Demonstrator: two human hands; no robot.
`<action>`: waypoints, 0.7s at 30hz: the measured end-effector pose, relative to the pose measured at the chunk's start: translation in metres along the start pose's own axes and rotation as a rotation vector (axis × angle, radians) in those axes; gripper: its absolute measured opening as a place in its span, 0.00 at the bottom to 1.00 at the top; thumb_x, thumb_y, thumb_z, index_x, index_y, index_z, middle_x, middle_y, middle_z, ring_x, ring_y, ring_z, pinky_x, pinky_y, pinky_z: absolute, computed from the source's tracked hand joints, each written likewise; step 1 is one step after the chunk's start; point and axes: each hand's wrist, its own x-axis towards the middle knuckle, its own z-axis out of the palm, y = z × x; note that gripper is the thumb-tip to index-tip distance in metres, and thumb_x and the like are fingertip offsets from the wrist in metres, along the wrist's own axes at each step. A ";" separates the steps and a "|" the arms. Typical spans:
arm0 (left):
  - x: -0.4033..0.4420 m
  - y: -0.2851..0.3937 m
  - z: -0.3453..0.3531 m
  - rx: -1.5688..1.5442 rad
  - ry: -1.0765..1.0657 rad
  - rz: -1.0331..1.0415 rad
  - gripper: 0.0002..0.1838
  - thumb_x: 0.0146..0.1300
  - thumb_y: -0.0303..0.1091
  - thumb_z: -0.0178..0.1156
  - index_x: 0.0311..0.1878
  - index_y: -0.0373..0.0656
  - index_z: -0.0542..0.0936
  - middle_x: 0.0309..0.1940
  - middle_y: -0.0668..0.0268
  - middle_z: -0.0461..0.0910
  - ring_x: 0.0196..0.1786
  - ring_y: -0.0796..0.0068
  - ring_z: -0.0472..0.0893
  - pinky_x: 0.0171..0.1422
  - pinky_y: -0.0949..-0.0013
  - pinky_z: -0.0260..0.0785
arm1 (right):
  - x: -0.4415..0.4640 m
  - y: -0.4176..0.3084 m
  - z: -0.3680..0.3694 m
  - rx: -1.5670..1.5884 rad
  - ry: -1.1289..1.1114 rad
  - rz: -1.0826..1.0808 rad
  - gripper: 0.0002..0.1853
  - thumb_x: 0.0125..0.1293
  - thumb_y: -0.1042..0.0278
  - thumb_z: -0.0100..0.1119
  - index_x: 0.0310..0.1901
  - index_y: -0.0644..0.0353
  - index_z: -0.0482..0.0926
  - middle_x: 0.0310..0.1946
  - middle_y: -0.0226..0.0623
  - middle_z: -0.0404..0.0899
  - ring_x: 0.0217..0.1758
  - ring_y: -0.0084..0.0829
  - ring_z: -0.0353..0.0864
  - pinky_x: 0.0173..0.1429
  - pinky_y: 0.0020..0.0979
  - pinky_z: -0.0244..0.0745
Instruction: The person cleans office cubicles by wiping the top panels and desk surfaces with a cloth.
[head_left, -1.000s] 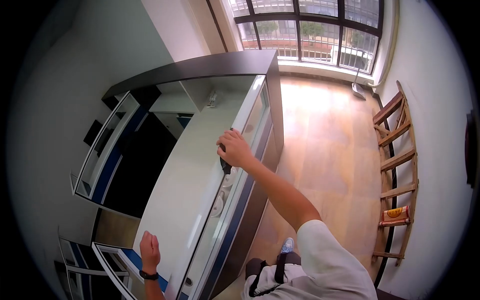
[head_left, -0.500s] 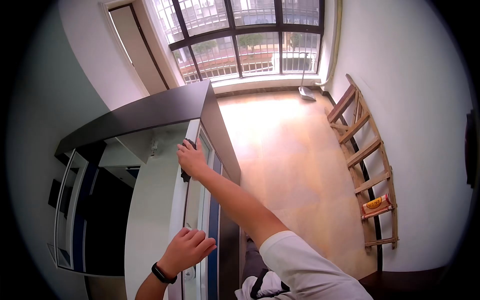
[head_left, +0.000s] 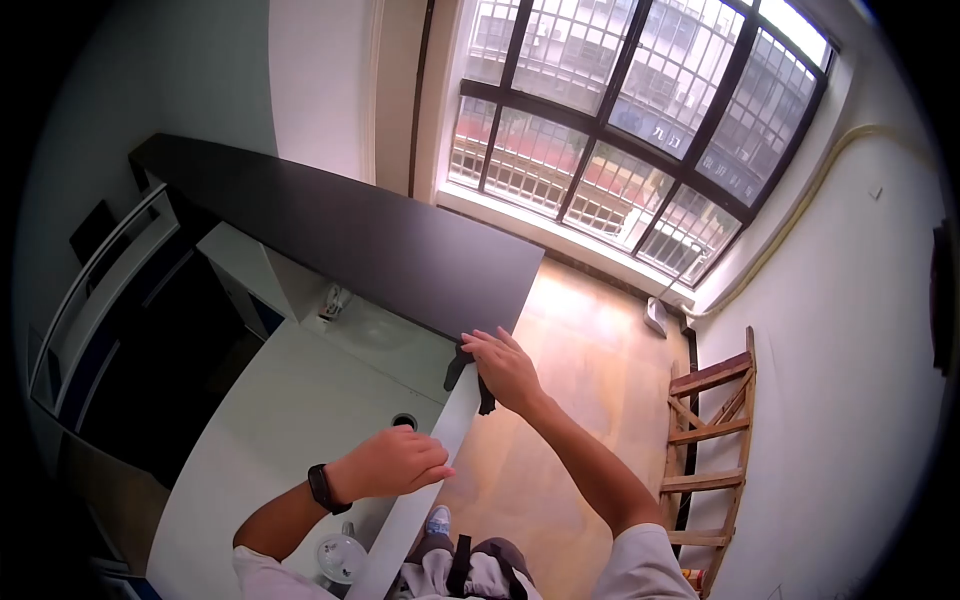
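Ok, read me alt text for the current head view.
A person's right hand rests on a black cloth draped over the far end of a white desk ledge, while the left hand, loosely curled, is close by. A large window lies beyond; a wooden ladder is at right.

Daylit through dark-framed glass window (head_left: 605, 130); glaring on tan floor (head_left: 570, 310) past far corner of curved white counter (head_left: 285, 430); dim leftward; bowed, black-rimmed.
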 end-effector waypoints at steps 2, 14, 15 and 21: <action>0.010 -0.014 -0.010 0.011 0.001 -0.027 0.14 0.67 0.42 0.56 0.29 0.44 0.72 0.23 0.65 0.71 0.29 0.63 0.74 0.36 0.65 0.67 | 0.021 0.016 0.000 0.050 0.120 0.086 0.07 0.66 0.74 0.53 0.44 0.59 0.78 0.47 0.35 0.83 0.60 0.36 0.76 0.67 0.40 0.68; 0.098 -0.103 -0.012 -0.100 0.303 -0.409 0.09 0.67 0.33 0.51 0.30 0.42 0.72 0.24 0.62 0.72 0.28 0.57 0.72 0.36 0.59 0.64 | 0.173 0.135 0.047 -0.055 0.233 -0.007 0.10 0.61 0.72 0.54 0.43 0.55 0.82 0.47 0.45 0.82 0.54 0.44 0.79 0.56 0.38 0.76; 0.106 -0.114 -0.009 -0.091 0.355 -0.425 0.10 0.67 0.34 0.51 0.30 0.41 0.72 0.23 0.62 0.71 0.27 0.57 0.71 0.37 0.60 0.63 | 0.189 0.139 0.049 -0.043 0.214 0.034 0.11 0.60 0.73 0.54 0.42 0.54 0.82 0.44 0.44 0.83 0.55 0.42 0.79 0.57 0.38 0.75; 0.123 -0.163 0.008 0.039 0.390 -0.587 0.10 0.68 0.34 0.53 0.30 0.42 0.74 0.24 0.66 0.74 0.28 0.64 0.72 0.41 0.65 0.61 | 0.252 0.202 0.088 0.042 0.193 0.000 0.10 0.60 0.74 0.52 0.42 0.53 0.80 0.40 0.36 0.83 0.59 0.37 0.76 0.61 0.38 0.69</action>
